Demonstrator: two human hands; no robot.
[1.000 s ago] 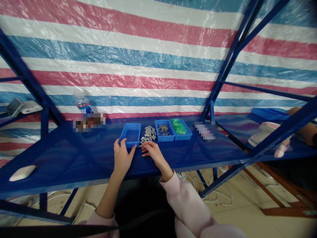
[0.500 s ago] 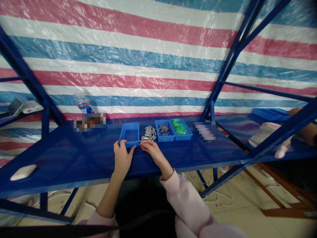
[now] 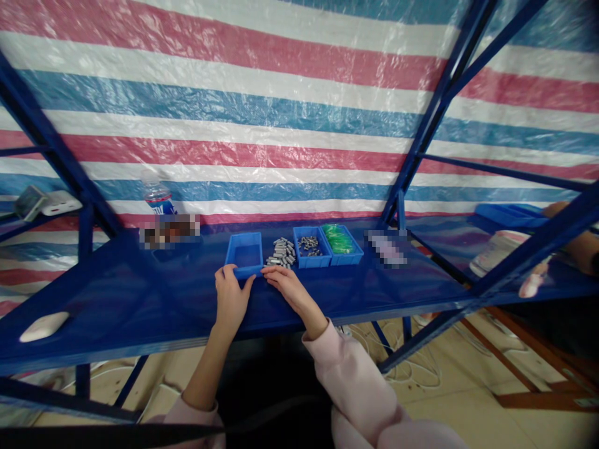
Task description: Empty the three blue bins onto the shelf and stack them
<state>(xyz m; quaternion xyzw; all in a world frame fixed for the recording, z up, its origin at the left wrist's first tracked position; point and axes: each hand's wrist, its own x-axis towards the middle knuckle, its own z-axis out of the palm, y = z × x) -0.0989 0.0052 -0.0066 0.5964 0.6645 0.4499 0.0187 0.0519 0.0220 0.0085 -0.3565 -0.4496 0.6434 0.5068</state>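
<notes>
My left hand [image 3: 231, 297] grips the near side of an empty blue plastic bin [image 3: 228, 251], fingers over its left part and thumb at its right front corner. Beside that corner, my right hand [image 3: 286, 285] reaches in with fingers stretched out; the fingertips are close to the bin and the near edge of a pile of small silver metal cylinders [image 3: 282, 251]. Whether a small piece lies under those fingertips is hidden. The pile rests on the blue table [image 3: 187, 299] between the held bin and a second blue bin [image 3: 312, 262] containing small metal parts.
A third blue bin [image 3: 349, 259] holds green plastic-looking pieces. At the back left stands a water bottle [image 3: 159, 199]; a white computer mouse [image 3: 44, 325] lies at the left. Blue frame posts [image 3: 421, 143] flank the table. Another person's arm [image 3: 580, 240] shows at far right.
The held blue bin has turned slightly and its far side has shifted a little left. My right fingertips have moved slightly left towards the bin's corner.
</notes>
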